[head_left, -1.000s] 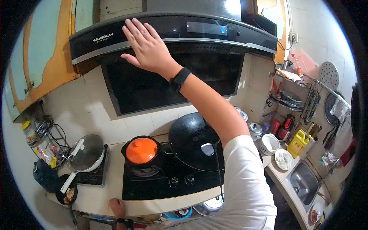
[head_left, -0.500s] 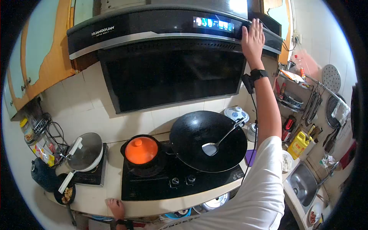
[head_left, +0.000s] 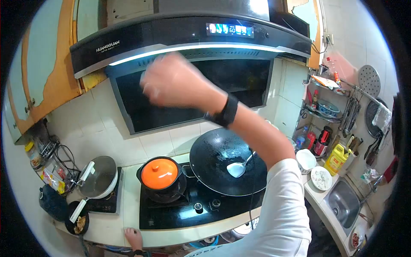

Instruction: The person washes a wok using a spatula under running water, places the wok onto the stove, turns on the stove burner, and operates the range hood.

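Note:
My right hand is lifted in front of the range hood, below its lit strip. Motion smears its fingers, so their shape is unclear. At the front edge of the countertop, my left hand rests with its fingers laid on the surface, holding nothing. On the black gas stove, an orange-lidded pot stands on the left. A large black wok sits on the right, partly hidden by my right arm. Inside the wok lies a metal spatula.
Left of the stove, a lidded white-handled pan sits on a second cooker, near a small black pan with food. To the right are a white bowl, a plate, a yellow jug and a sink.
My right hand has moved left and down from the hood's display. The hood light is now on and its display shows 60. My left hand stays on the counter edge.

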A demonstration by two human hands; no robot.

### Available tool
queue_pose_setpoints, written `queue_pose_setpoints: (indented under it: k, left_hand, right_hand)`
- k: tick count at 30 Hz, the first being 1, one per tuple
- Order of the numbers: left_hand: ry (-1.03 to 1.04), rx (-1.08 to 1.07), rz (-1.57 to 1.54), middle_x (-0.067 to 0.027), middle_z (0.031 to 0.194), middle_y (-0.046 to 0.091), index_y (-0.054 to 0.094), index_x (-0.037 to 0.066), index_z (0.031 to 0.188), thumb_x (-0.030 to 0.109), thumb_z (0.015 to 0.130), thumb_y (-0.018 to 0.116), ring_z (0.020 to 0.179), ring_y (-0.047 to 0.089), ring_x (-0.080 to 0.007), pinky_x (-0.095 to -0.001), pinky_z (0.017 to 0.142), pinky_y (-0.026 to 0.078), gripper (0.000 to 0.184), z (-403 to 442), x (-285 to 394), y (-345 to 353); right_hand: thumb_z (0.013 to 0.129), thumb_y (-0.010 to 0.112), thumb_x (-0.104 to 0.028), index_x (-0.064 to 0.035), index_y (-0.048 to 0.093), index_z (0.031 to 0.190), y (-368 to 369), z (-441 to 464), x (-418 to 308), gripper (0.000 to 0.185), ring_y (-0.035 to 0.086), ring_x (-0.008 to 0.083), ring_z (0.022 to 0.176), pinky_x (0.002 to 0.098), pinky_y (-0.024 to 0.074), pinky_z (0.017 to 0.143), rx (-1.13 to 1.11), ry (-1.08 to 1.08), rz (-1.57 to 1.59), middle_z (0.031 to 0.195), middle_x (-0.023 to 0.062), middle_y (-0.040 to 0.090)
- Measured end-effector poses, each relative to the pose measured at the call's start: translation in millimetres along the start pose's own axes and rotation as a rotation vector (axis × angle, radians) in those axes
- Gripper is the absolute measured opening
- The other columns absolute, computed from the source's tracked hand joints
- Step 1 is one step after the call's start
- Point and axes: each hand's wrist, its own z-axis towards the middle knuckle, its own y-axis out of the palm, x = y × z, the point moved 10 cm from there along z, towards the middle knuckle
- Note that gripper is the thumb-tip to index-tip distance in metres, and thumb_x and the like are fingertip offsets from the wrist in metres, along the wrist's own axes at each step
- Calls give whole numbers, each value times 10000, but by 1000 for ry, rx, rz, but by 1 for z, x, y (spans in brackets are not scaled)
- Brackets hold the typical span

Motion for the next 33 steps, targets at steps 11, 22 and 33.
queue_pose_setpoints:
  k: [11, 22, 33]
  left_hand:
    - [76, -54, 65, -170, 749, 533, 523, 18, 673, 111, 723, 598, 798, 486, -366, -471, 797, 396, 130, 7, 26, -20]
    - [-170, -129, -44, -142, 714, 461, 430, 16, 668, 34, 690, 548, 773, 450, -330, -419, 727, 365, 121, 1, -7, 7]
    - [-139, -122, -8, -126, 693, 416, 416, 11, 660, 50, 771, 541, 745, 425, -300, -402, 715, 363, 172, 2, -7, 7]
  right_hand:
    - [750, 581, -208, -39, 503, 634, -17, -95, -221, 220, 564, 265, 566, 367, 457, 538, -202, -219, 1094, 589, 88, 522]
    - [662, 643, -193, -71, 604, 1030, -57, -164, 21, 389, 515, 306, 1048, 427, 361, 924, 56, 412, 77, 1078, 138, 571]
    - [872, 462, -499, 15, 294, 1370, -73, -87, 191, 736, 222, 350, 1347, 449, 157, 1092, 413, 534, -358, 1420, 213, 302]
